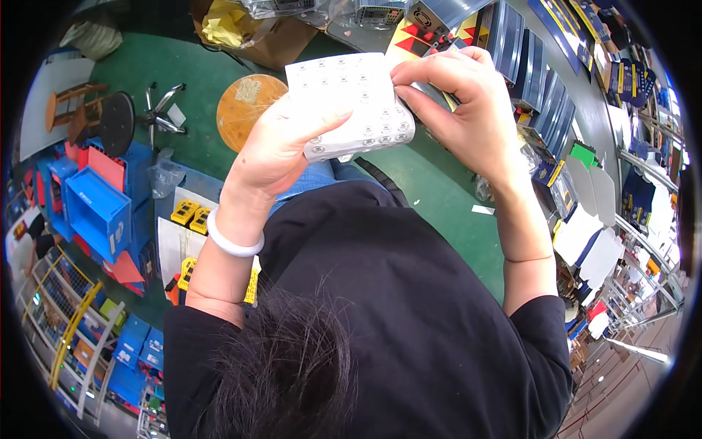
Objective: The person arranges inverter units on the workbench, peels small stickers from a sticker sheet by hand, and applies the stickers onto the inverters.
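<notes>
A white sheet of stickers [344,91] with rows of small dark printed marks is held up in front of my body, its lower edge curling over. My left hand [281,143] is closed on the sheet's left side, thumb lying across the front; a pale bangle [235,238] circles that wrist. At the opposite edge, my right hand [461,102] pinches with thumb and forefinger. Its fingertips meet at the sheet's edge, and I cannot make out whether a single sticker is between them.
A round wooden stool [245,110] stands on the green floor beyond my left hand. Finned metal cases [526,69] line the bench at right. A cardboard box [281,44] is at the top, blue crates [99,208] at left, and yellow parts [191,216] beside my left arm.
</notes>
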